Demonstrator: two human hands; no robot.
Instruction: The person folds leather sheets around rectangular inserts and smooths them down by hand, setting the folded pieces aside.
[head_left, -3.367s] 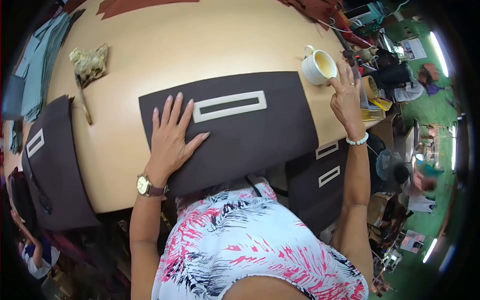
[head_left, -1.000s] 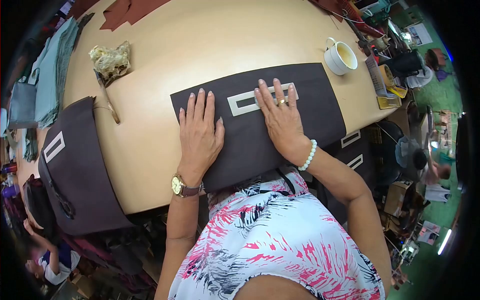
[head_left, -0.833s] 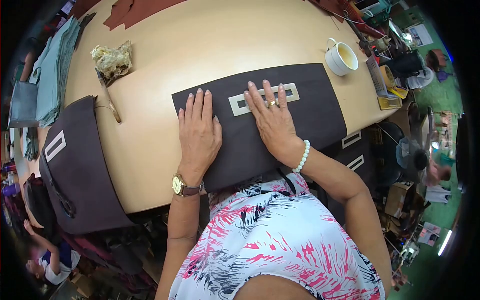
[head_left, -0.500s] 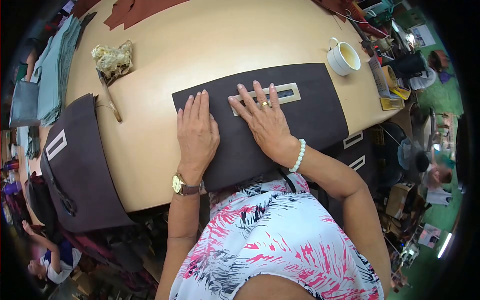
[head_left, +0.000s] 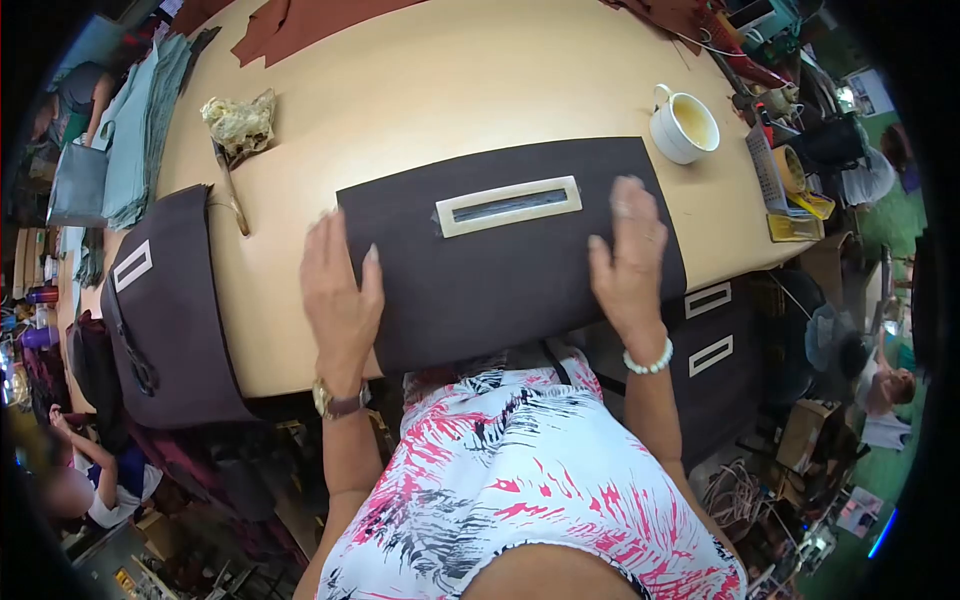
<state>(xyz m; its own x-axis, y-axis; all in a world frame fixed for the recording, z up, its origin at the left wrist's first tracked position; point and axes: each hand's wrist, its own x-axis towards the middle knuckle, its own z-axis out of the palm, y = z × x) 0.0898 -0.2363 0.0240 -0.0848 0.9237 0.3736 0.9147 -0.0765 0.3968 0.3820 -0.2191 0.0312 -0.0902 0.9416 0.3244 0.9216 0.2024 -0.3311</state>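
In front of me on the table lies a dark brown leather-like panel point(head_left: 500, 290). Near its far edge is a pale rectangular frame point(head_left: 452, 224) around a dark slot. At the panel's left edge is my left hand point(head_left: 340, 300), fingers stretched out and thumb apart. My right hand point(head_left: 632, 260), blurred by motion, is over the panel's right part with its fingers extended. Neither hand holds anything; whether they touch the panel I cannot tell.
A white mug point(head_left: 684, 130) with yellowish contents stands beyond the panel's right corner. A brush point(head_left: 230, 185) lies at left by a crumpled yellowish clump point(head_left: 240, 122). Another dark panel point(head_left: 175, 310) with scissors point(head_left: 140, 360) hangs over the left edge. A grey basket point(head_left: 768, 165) is at right.
My right hand has left the pale frame and moved right, uncovering it. My left hand has shifted left to the panel's edge. The panel appears slightly shifted and turned.
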